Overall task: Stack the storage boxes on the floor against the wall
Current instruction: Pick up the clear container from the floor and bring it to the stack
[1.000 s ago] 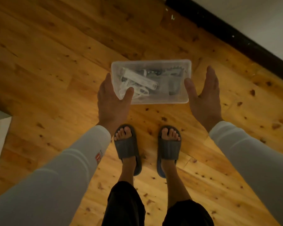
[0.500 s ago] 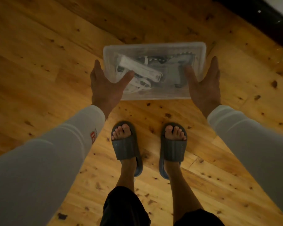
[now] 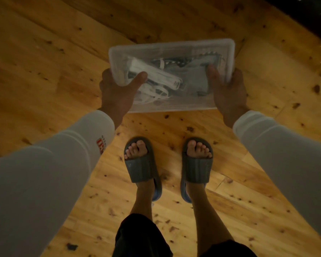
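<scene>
A clear plastic storage box [image 3: 174, 51] with a lid holds white cables and dark items. It is in the upper middle of the head view, over the wooden floor. My left hand [image 3: 117, 91] grips its left end, thumb on the lid. My right hand [image 3: 228, 89] grips its right end, thumb on top and fingers curled round the side. Whether the box rests on the floor or is lifted off it I cannot tell.
Pine floorboards [image 3: 44, 62] fill the view. A dark skirting board [image 3: 304, 15] runs along the wall at the top right corner. My feet in grey slippers [image 3: 141, 164] stand just behind the box.
Both hands were open beside the box a second ago. They have closed onto its two ends. The box now looks larger and nearer in the view.
</scene>
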A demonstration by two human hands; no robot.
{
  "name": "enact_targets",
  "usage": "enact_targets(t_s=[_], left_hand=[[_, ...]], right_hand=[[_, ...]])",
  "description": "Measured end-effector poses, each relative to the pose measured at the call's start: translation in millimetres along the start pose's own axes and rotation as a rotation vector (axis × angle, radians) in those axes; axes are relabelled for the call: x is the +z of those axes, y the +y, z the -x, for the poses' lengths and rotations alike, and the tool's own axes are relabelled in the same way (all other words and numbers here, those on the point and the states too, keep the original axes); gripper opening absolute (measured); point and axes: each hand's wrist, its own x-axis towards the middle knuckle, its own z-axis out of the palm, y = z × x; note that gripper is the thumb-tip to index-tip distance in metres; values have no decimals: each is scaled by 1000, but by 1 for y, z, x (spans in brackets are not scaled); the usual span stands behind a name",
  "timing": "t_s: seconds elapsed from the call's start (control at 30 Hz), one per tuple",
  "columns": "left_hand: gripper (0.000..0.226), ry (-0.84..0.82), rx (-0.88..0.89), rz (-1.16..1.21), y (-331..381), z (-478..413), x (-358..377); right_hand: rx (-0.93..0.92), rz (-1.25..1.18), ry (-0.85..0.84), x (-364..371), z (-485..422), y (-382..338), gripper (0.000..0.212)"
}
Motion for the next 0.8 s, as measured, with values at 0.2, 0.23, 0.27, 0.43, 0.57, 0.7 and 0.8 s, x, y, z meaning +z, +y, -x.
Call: enact_targets(t_s=[0.2, 0.23, 0.27, 0.43, 0.57, 0.7, 0.8], left_hand=[[98, 46, 40, -18, -3, 3, 2], [98, 49, 45, -20, -3, 5, 0], [98, 48, 46, -17, -2, 7, -1], [92, 36, 58, 25, 7, 21, -8], [87, 21, 55, 51, 21, 39, -20], [83, 21, 69, 74, 35, 61, -36], [102, 21, 66, 96, 50, 87, -52]], right_hand=[[4, -46, 18, -2, 4, 3, 43], [9, -50, 19, -3, 6, 3, 41], [15, -57, 19, -5, 8, 2, 41], [18, -66, 27, -15, 22, -7, 33], [4, -73, 34, -29, 37, -21, 31], [-13, -78, 31, -45, 56, -39, 40], [-33, -83, 30, -62, 75, -57, 44]])
